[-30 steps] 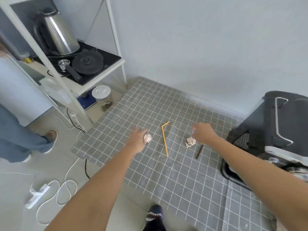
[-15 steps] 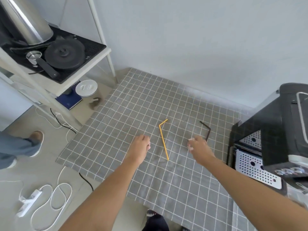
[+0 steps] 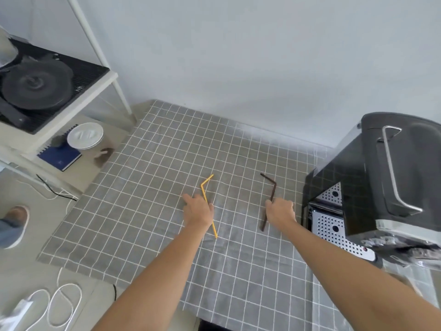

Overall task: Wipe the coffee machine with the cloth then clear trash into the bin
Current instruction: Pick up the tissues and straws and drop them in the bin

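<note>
On the grey checked cloth (image 3: 148, 211), my left hand (image 3: 199, 211) is curled, knuckles up, with its fingertips against a bent yellow straw (image 3: 205, 187). My right hand (image 3: 280, 211) is closed over the middle of a bent brown straw (image 3: 272, 187), whose lower end sticks out beneath it. Neither crumpled paper ball shows on the cloth; both are hidden inside my hands. The black coffee machine (image 3: 393, 168) stands at the right edge, just beside my right hand. No cloth for wiping and no bin are in view.
A white shelf (image 3: 71, 99) at the left holds a black tray with a round lid (image 3: 35, 84). Below it lie a white dish (image 3: 85, 135) and a blue notebook (image 3: 59, 158). Another person's shoe (image 3: 14, 223) and a white cable (image 3: 64, 304) are on the floor.
Both hands closed over the two paper balls, which vanished from the cloth. They then slid to the straws: the left to the yellow one, the right onto the brown one.
</note>
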Tool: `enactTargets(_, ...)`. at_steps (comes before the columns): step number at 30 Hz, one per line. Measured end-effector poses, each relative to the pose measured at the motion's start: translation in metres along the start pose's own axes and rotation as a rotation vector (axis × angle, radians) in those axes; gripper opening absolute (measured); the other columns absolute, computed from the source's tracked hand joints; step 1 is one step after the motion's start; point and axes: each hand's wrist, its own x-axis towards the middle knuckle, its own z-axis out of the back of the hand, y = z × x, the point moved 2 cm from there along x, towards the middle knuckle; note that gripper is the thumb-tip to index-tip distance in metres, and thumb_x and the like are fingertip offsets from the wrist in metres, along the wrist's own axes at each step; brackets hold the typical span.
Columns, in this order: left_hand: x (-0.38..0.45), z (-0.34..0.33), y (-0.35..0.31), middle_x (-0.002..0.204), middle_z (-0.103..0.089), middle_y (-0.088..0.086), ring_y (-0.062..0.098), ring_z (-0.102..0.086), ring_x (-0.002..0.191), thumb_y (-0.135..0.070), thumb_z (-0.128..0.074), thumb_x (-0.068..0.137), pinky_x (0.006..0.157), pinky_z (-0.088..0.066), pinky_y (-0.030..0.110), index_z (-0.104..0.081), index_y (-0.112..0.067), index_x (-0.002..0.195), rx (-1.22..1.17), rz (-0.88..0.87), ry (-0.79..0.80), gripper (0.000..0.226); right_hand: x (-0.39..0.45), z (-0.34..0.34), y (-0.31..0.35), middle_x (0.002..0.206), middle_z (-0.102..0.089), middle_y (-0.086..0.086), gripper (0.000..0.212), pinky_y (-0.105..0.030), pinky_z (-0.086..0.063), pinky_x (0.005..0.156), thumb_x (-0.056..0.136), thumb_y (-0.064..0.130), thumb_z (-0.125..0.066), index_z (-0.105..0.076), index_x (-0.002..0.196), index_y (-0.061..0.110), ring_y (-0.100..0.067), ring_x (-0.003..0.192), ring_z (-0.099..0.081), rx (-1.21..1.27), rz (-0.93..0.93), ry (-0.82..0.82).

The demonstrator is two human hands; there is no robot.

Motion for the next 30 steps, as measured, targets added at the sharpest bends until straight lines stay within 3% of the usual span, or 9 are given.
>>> enactTargets(3,0.003,-0.007,-0.002,0.12,-0.042,0.017,0.032,-0.064,0.087,-0.029,-0.053,0.094,0.071,-0.052,0.035,-0.058,-0.002,0.109,0.058,0.026,0.04,0.031,0.001,-0.008,0.003,0.117,-0.054,-0.022,0.047,-0.038,-0.054,0.069,0.097,0.038,-0.05,-0.057,0.119,-0.003,-0.035,0.089,-0.065,-0.027,-0.057,0.0)
enactTargets(8,0.002,-0.007,-0.004,0.121,-0.044,0.019,0.033,-0.064,0.088,-0.016,-0.048,0.096,0.071,-0.05,0.033,-0.059,0.001,0.109,0.074,-0.023,0.074,0.024,-0.007,-0.008,0.006,0.121,-0.06,-0.022,0.028,-0.039,-0.054,0.081,0.097,0.005,-0.045,-0.057,0.121,-0.004,-0.035,0.104,-0.064,0.103,-0.152,0.024)
enactTargets(10,-0.001,-0.004,-0.007,0.116,-0.05,0.02,0.031,-0.058,0.087,-0.014,-0.043,0.097,0.071,-0.048,0.032,-0.058,0.002,0.11,0.053,-0.088,0.076,0.025,-0.012,-0.004,0.009,0.118,-0.062,-0.023,0.028,-0.041,-0.05,0.083,0.097,0.008,-0.042,-0.057,0.118,-0.001,-0.037,0.106,-0.062,0.137,-0.105,0.031)
enactTargets(13,-0.008,0.002,-0.018,0.091,-0.059,0.016,0.022,-0.05,0.069,-0.013,-0.037,0.099,0.057,-0.041,0.029,-0.055,-0.003,0.097,-0.054,-0.216,0.069,0.021,-0.024,0.007,0.008,0.113,-0.061,-0.021,0.029,-0.042,-0.05,0.077,0.096,0.01,-0.037,-0.052,0.119,0.003,-0.037,0.096,-0.06,0.193,-0.03,0.038)
enactTargets(15,-0.019,0.007,-0.028,0.068,-0.051,0.005,0.019,-0.047,0.058,-0.014,-0.034,0.1,0.047,-0.031,0.027,-0.048,-0.007,0.088,-0.142,-0.25,0.102,0.02,-0.035,0.015,0.004,0.107,-0.06,-0.019,0.027,-0.038,-0.049,0.067,0.097,0.008,-0.035,-0.05,0.118,0.005,-0.032,0.083,-0.057,0.215,0.031,0.072)
enactTargets(19,-0.054,0.011,-0.048,0.073,-0.049,0.004,0.025,-0.048,0.07,-0.02,-0.033,0.101,0.065,-0.042,0.032,-0.051,-0.009,0.097,-0.27,-0.23,0.188,0.021,-0.069,0.035,-0.008,0.1,-0.06,-0.016,0.023,-0.038,-0.051,0.065,0.099,0.009,-0.035,-0.053,0.113,0.006,-0.029,0.078,-0.057,0.183,0.172,0.123)
enactTargets(22,-0.093,0.005,-0.062,0.07,-0.045,0.003,0.023,-0.045,0.068,-0.02,-0.032,0.102,0.069,-0.044,0.036,-0.049,-0.011,0.093,-0.356,-0.192,0.268,0.021,-0.1,0.041,-0.034,0.097,-0.06,-0.012,0.023,-0.033,-0.045,0.063,0.098,0.012,-0.036,-0.056,0.107,0.007,-0.026,0.079,-0.054,0.137,0.254,0.184)
enactTargets(26,-0.157,-0.023,-0.08,0.075,-0.044,0.006,0.018,-0.049,0.065,-0.018,-0.032,0.102,0.068,-0.053,0.039,-0.045,-0.012,0.094,-0.526,-0.066,0.421,0.017,-0.148,0.039,-0.097,0.109,-0.063,-0.017,0.016,-0.035,-0.041,0.073,0.096,0.013,-0.036,-0.051,0.093,0.015,-0.027,0.086,-0.051,0.039,0.344,0.227)
enactTargets(30,-0.239,-0.06,-0.108,0.078,-0.045,0.009,0.019,-0.052,0.063,-0.015,-0.035,0.102,0.053,-0.05,0.031,-0.046,-0.009,0.096,-0.592,-0.041,0.563,0.013,-0.195,0.036,-0.186,0.106,-0.061,-0.015,0.015,-0.035,-0.04,0.076,0.099,0.011,-0.037,-0.052,0.099,0.009,-0.026,0.088,-0.05,-0.037,0.366,0.293)
